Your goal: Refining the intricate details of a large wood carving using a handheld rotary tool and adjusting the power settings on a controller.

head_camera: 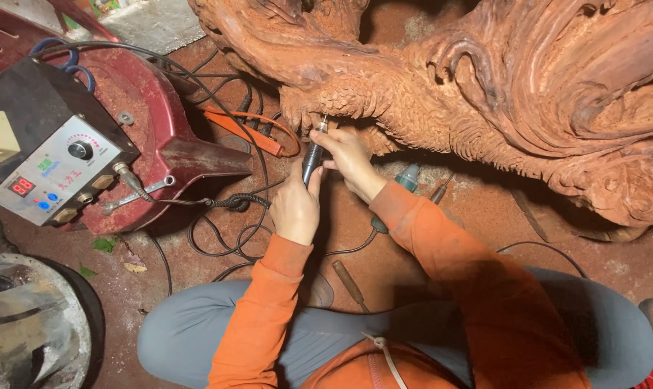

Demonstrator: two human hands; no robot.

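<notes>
Spread across the top and right of the view: a huge reddish carved root sculpture [499, 94], scaled and swirled, plainly far too heavy and rigid to shift, resting on a dusty red floor [478, 216]. Stiff wood, but probably brittle at the thin carved curls and scale edges; best left where it sits and braced against rather than gripped.

At left, on a dark red metal stand [175, 137], a black-and-grey control box [53, 166] with a dial and a red display. Black cables [226, 209] looping loosely from it over the floor toward the hands; likely to snag on any wide sweep.

Below, crossed legs in grey trousers [190, 331] and orange sleeves [478, 274], closing off room toward the body. Scattered on the floor near the knees: a wooden-handled chisel [348, 282] and a teal-handled tool [408, 176].

At the underside of the carving, a slim rotary handpiece [313, 153], tip touching the scaled wood. Light, stiff, smooth metal-and-black barrel, possibly slick with dust; held pen-fashion low on the barrel. Right hand [349, 160] clamped on the upper barrel near the bit, left hand [296, 207] wrapped round the lower barrel, both close together. Open room only downward and left of the tip; overhanging wood tight above.
</notes>
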